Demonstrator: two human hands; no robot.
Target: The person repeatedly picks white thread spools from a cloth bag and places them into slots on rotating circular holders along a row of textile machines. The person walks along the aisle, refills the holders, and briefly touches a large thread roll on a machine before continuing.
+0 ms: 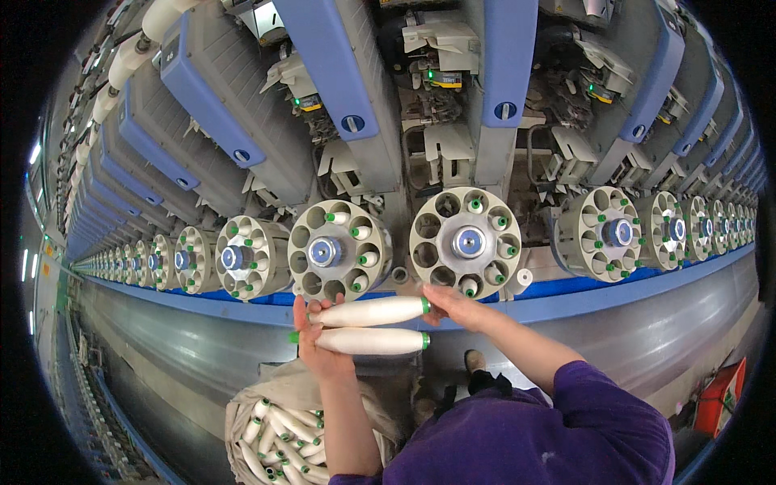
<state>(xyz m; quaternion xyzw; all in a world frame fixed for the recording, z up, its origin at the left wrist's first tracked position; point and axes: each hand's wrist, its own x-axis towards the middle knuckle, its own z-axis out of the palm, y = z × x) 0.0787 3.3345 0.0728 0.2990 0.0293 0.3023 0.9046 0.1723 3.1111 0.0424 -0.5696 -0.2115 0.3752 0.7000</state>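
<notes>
Two white yarn bobbins with green ends lie side by side in front of me, the upper one just above the lower one. My left hand holds both near their left ends, its fingers partly hidden behind the yarn. My right hand grips the green right tip of the upper bobbin. Just beyond my hands are two round magazines with pockets, the left magazine and the right magazine. Both carry several bobbins, and some of their pockets show dark and unfilled.
A cloth sack full of similar bobbins stands at my lower left. More magazines line a blue rail to both sides, under blue-grey machine housings. A red bin is at the far right.
</notes>
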